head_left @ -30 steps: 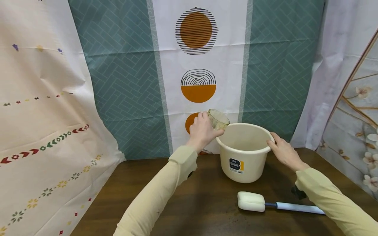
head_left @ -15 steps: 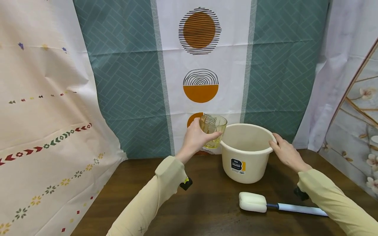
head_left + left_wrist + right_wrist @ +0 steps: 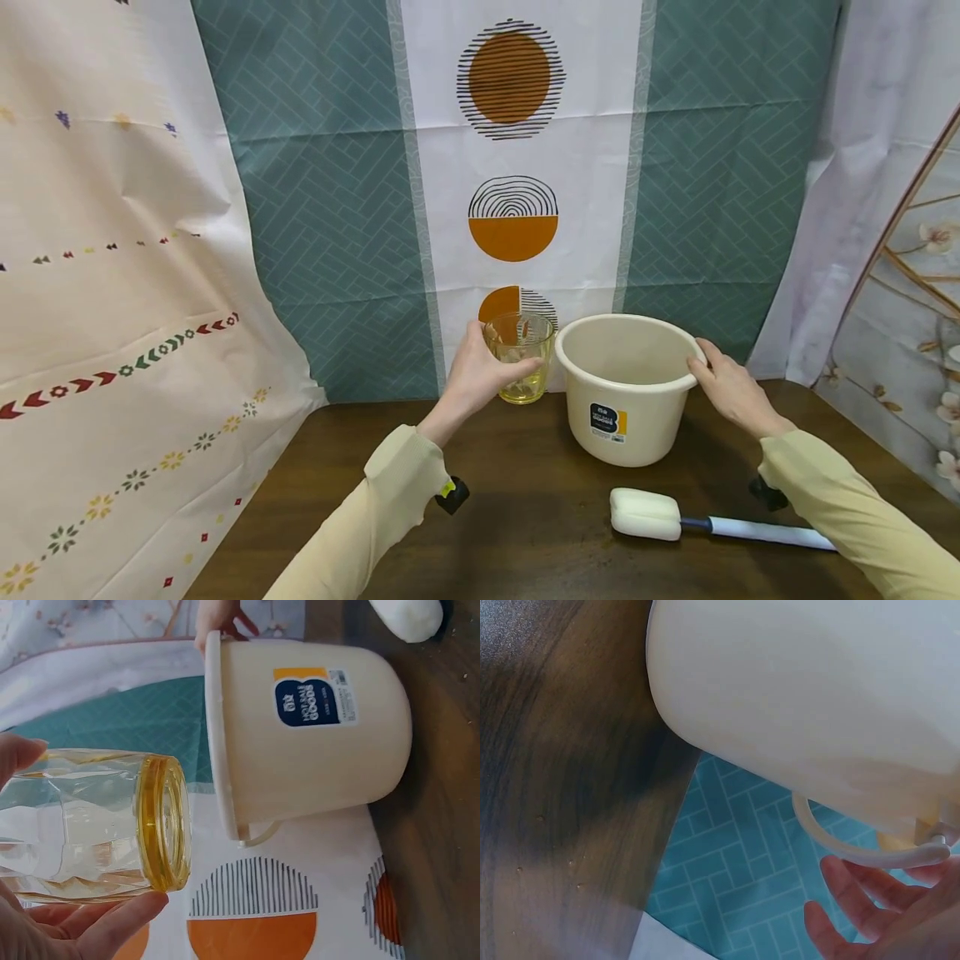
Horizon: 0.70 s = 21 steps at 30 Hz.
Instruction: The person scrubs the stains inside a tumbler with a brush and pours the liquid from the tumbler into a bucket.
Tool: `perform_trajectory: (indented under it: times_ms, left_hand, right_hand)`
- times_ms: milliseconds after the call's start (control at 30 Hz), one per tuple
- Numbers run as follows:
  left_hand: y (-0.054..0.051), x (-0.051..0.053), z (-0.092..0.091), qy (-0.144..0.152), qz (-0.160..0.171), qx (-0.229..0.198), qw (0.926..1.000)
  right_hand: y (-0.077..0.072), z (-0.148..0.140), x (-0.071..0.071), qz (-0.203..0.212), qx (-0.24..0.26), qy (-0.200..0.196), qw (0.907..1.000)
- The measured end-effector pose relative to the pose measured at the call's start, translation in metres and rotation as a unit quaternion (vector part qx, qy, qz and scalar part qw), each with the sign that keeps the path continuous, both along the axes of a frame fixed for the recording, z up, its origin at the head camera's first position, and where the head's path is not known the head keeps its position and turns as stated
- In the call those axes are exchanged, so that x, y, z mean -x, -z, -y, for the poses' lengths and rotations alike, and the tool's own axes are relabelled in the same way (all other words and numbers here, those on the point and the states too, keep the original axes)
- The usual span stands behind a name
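Observation:
In the head view my left hand [image 3: 474,375] grips a clear yellow-tinted glass [image 3: 522,387] between thumb and fingers. The glass is upright, just left of the bucket's rim and above the table. Its thick yellow base [image 3: 161,825] shows in the left wrist view. My right hand [image 3: 733,390] holds the right rim of a cream plastic bucket [image 3: 626,417], which stands upright on the table. In the right wrist view, the fingers [image 3: 855,900] lie by the bucket's curved handle [image 3: 847,851]. The bottom inside the bucket is hidden.
A sponge brush with a white head [image 3: 645,514] and pale blue handle [image 3: 772,533] lies in front of the bucket, partly under my right forearm. The dark wooden table [image 3: 517,517] ends at patterned cloths [image 3: 322,208]. Small droplets [image 3: 577,862] dot the wood.
My left hand has brought the glass down and to the left, away from the bucket's rim. The glass has gone from tilted to upright. My right hand has stayed on the rim.

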<state>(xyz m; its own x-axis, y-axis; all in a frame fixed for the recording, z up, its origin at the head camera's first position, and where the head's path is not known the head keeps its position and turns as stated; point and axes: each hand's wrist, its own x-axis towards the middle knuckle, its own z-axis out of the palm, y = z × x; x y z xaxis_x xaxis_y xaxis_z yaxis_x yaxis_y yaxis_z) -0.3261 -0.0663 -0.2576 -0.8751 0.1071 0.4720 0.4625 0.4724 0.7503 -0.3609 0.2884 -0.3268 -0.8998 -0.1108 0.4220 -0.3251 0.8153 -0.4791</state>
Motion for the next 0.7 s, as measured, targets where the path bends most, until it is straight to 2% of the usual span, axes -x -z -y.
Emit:
perform_trajectory:
  times_ms: [133,233,367,500,700]
  left_hand:
    - [0.009,-0.005,0.005,0.021,-0.004,-0.016,0.9997]
    - [0.018,-0.011,0.008,0.026,0.006,-0.012,0.9996]
    - [0.032,-0.019,0.009,0.012,0.027,0.011,0.9995]
    - [0.045,-0.025,0.01,-0.001,0.034,0.028,0.999]
    - [0.062,-0.032,0.011,0.005,0.031,0.036,0.9989]
  right_hand:
    - [0.001,0.0,0.001,0.0,-0.002,0.0,1.0]
    - [0.0,0.0,0.002,0.002,-0.002,0.002,1.0]
    - [0.0,0.0,0.002,0.009,-0.001,0.008,0.9999]
    - [0.001,-0.001,0.001,0.012,0.001,0.009,0.9999]
    - [0.001,-0.001,0.001,0.014,0.0,0.008,0.9999]
